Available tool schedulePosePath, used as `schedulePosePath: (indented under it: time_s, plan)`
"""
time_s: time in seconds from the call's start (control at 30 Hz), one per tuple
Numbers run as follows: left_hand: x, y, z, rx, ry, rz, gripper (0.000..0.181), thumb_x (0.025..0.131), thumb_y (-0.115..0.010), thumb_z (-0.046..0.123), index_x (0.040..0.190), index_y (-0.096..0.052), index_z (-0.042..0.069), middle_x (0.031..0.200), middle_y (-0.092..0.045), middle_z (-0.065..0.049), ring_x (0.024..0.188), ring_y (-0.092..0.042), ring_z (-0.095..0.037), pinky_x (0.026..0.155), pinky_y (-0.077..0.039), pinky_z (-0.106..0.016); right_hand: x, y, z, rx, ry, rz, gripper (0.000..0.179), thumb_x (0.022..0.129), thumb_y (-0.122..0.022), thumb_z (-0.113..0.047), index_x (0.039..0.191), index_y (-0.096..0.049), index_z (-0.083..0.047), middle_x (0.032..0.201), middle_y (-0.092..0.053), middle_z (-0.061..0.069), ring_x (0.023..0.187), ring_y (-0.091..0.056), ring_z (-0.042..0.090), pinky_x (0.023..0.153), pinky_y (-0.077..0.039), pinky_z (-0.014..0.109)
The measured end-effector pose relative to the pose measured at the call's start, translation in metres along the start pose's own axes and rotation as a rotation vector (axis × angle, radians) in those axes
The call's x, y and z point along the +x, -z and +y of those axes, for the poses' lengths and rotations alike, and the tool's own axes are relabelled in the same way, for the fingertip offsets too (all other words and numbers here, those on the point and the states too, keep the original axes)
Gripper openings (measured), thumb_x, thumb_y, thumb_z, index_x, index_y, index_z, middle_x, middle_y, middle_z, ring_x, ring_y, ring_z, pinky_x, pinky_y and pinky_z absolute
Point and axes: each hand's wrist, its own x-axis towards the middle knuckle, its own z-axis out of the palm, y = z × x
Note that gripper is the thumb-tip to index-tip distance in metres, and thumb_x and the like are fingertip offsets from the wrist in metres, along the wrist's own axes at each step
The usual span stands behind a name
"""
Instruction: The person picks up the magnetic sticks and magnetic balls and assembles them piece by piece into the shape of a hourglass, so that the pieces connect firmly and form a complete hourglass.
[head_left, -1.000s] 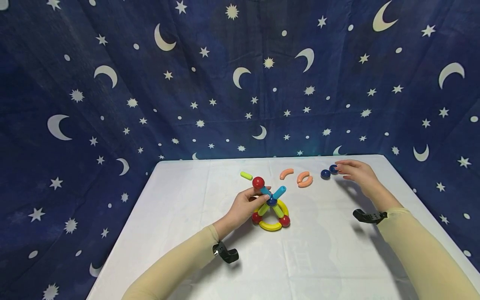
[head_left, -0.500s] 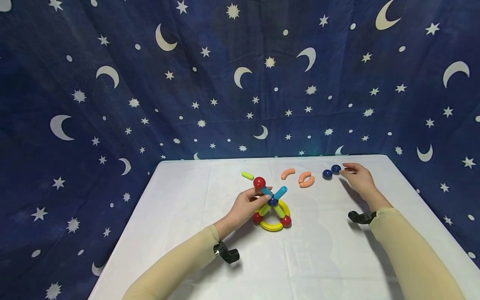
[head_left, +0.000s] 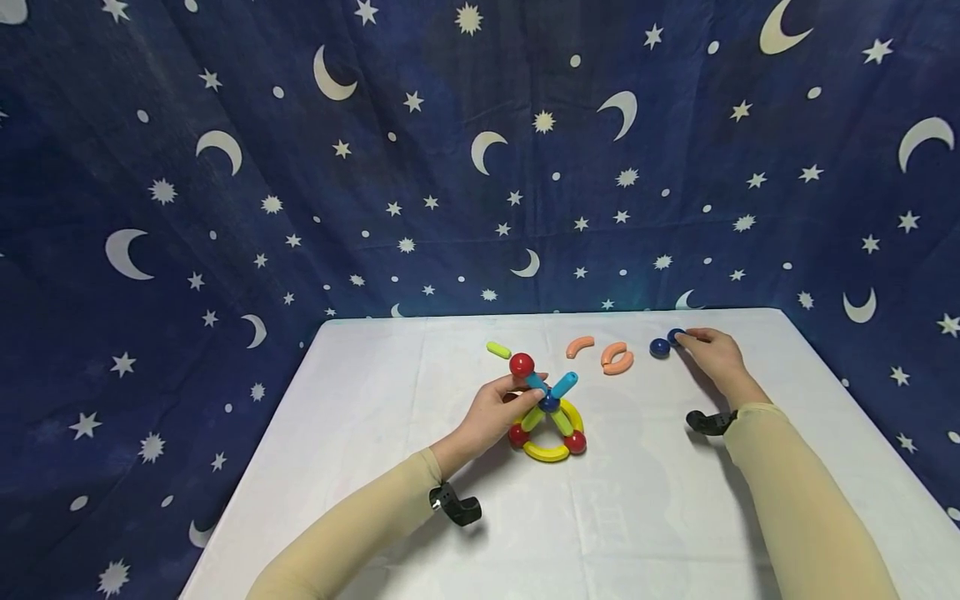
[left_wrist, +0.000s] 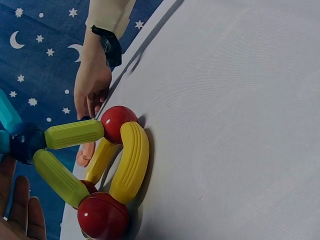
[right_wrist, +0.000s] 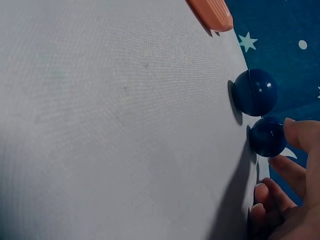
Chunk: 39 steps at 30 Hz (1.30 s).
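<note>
At the left, the forearm in a pale sleeve (head_left: 352, 525) extended diagonally from the lower edge toward the middle of the counter (head_left: 652, 500), a black wristband (head_left: 456, 505) at its cuff. The left hand (head_left: 491, 414) was turned toward the right, its thumb on the near side close to the blue joint ball and fingers on the far side, pinching the assembly (head_left: 550, 404) at its upper part. The left wrist view showed the other fingers lying side by side, apart from the pieces.

A loose green rod (head_left: 498, 350) lay on the counter behind that hand. The assembly stood near the counter's middle: yellow curved bars and red balls formed the base, green rods rose to the blue joint ball, and light-blue rods angled upward, the left one topped by a red ball (head_left: 522, 365).

Further right lay a single orange arc (head_left: 580, 347), then an orange pair (head_left: 618, 365) arranged as an oval. Beyond these sat the left blue ball (head_left: 660, 348), just beside the right blue ball (head_left: 677, 337).

The right hand (head_left: 718, 360) reached inward from the right, wrist bent over the counter, thumb and forefinger pinching the right blue ball; its remaining fingers were curled beneath.
</note>
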Motion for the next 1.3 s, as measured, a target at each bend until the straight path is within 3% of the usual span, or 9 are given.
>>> schedulePosePath:
  time_s: [0.4, 0.83, 1.07, 1.17, 1.3]
  plan:
    - [0.000, 0.001, 0.001, 0.023, 0.014, 0.002, 0.034, 0.100, -0.068, 0.033, 0.132, -0.071, 0.021, 0.125, -0.071, 0.005, 0.103, -0.065, -0.021, 0.091, -0.054, -0.035, 0.005, -0.001, 0.004, -0.001, -0.033, 0.000, 0.073, 0.102, -0.052, -0.050, 0.146, -0.046, 0.008, 0.151, -0.042, 0.032, 0.142, -0.033, 0.050, 0.114, -0.032, 0.057]
    - [0.002, 0.000, -0.002, -0.004, 0.000, -0.001, 0.033, 0.100, -0.068, 0.030, 0.131, -0.071, 0.018, 0.130, -0.069, -0.004, 0.105, -0.066, -0.020, 0.091, -0.054, -0.030, 0.001, -0.001, -0.001, -0.039, -0.038, 0.014, 0.069, 0.104, -0.053, -0.045, 0.144, -0.047, 0.011, 0.148, -0.043, 0.034, 0.139, -0.036, 0.051, 0.113, -0.033, 0.058]
    - [0.003, -0.001, -0.002, 0.020, 0.003, -0.012, 0.035, 0.101, -0.068, 0.030, 0.133, -0.069, 0.017, 0.116, -0.070, 0.001, 0.100, -0.066, -0.020, 0.090, -0.054, -0.033, -0.002, 0.001, 0.004, 0.117, -0.108, 0.085, 0.072, 0.104, -0.050, -0.047, 0.151, -0.041, 0.007, 0.151, -0.042, 0.030, 0.139, -0.041, 0.045, 0.111, -0.038, 0.054]
    - [0.004, -0.001, -0.001, 0.039, 0.006, -0.020, 0.033, 0.101, -0.067, 0.031, 0.130, -0.071, 0.017, 0.122, -0.070, 0.002, 0.104, -0.065, -0.020, 0.091, -0.053, -0.035, -0.007, 0.004, 0.004, 0.168, -0.107, 0.133, 0.075, 0.103, -0.050, -0.051, 0.152, -0.040, 0.004, 0.152, -0.043, 0.027, 0.134, -0.046, 0.040, 0.106, -0.044, 0.049]
    - [0.005, -0.003, 0.001, 0.064, 0.007, -0.021, 0.032, 0.101, -0.067, 0.032, 0.129, -0.071, 0.018, 0.131, -0.068, 0.001, 0.110, -0.063, -0.023, 0.093, -0.050, -0.038, -0.019, 0.007, -0.004, 0.176, -0.031, 0.194, 0.074, 0.101, -0.054, -0.053, 0.150, -0.045, 0.002, 0.145, -0.049, 0.023, 0.119, -0.051, 0.028, 0.086, -0.049, 0.028]
